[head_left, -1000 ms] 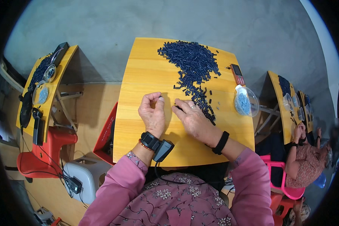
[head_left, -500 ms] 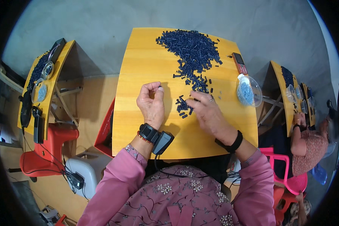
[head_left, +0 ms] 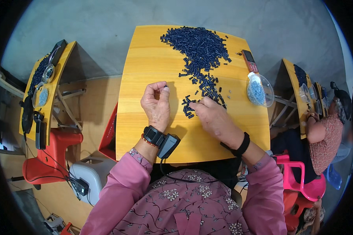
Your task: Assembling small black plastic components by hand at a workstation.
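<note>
My left hand (head_left: 157,103) is raised over the yellow table (head_left: 141,55), thumb and forefinger pinched on a small dark blue cylindrical piece (head_left: 166,86) that barely shows at the tips. To its right, my right hand (head_left: 217,121) reaches down with its fingers drawn together, their tips touching the near, loose cluster of the same dark cylindrical pieces (head_left: 187,111). Whatever sits between those fingertips is hidden. A trail of pieces runs from this cluster back to a large heap (head_left: 200,45) at the far side of the table.
Right of the trail stand a clear plastic tub with light blue bits (head_left: 256,93) and a red mobile phone (head_left: 250,61). A red bin (head_left: 109,135) is beside the table's left edge. Another person (head_left: 327,135) works at a table on the right; a similar table (head_left: 62,66) stands left.
My right hand has closed its fingers and moved slightly up and left onto the near cluster of pieces. My left hand keeps its pinch, nearly still. The person at right has shifted.
</note>
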`<state>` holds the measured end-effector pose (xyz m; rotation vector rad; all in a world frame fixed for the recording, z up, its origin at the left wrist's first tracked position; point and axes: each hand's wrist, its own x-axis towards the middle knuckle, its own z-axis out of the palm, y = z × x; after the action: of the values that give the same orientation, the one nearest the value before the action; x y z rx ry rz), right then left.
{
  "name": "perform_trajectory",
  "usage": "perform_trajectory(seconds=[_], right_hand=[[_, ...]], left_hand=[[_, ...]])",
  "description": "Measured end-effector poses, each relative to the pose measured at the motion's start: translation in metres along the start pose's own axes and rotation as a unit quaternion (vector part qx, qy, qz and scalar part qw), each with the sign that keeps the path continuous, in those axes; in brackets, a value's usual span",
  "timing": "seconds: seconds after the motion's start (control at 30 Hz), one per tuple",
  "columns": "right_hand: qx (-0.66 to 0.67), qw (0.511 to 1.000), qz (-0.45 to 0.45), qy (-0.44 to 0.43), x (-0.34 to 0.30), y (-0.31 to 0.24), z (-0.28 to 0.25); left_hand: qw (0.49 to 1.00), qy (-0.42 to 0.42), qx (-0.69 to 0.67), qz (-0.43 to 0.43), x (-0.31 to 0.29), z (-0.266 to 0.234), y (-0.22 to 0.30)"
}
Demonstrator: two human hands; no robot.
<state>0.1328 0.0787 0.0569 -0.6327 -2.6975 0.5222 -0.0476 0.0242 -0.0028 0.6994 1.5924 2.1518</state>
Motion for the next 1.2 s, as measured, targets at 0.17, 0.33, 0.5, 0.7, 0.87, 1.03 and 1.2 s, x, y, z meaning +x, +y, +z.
perform_trajectory(seconds=[0.17, 0.33, 0.5, 0.7, 0.87, 1.03, 1.2], right_hand=[[-0.023, 0.999, -0.021, -0.005, 0.005, 0.001, 0.008], [-0.060, 0.998, 0.023, -0.021, 0.005, 0.005, 0.003], [0.000, 1.000, 0.000, -0.016, -0.002, 0.009, 0.002], [-0.047, 0.998, -0.021, -0.022, -0.009, 0.007, 0.005], [-0.008, 0.999, -0.020, 0.031, -0.005, 0.010, -0.001], [0.034, 0.998, -0.014, 0.059, 0.003, 0.012, -0.001], [0.094, 0.993, 0.032, 0.067, 0.013, 0.012, -0.002]], left_hand=[[1.000, 0.000, -0.005, -0.009, 0.000, 0.000, 0.002], [1.000, -0.002, -0.006, -0.004, 0.001, 0.001, 0.001], [1.000, -0.010, -0.001, -0.008, 0.001, -0.001, -0.001], [1.000, -0.024, -0.007, -0.012, 0.000, 0.001, 0.003], [0.998, -0.047, -0.025, -0.014, 0.000, 0.001, 0.001], [0.998, -0.047, -0.031, -0.027, -0.001, 0.000, 0.000], [0.996, -0.061, -0.060, -0.038, 0.002, 0.001, -0.006]])
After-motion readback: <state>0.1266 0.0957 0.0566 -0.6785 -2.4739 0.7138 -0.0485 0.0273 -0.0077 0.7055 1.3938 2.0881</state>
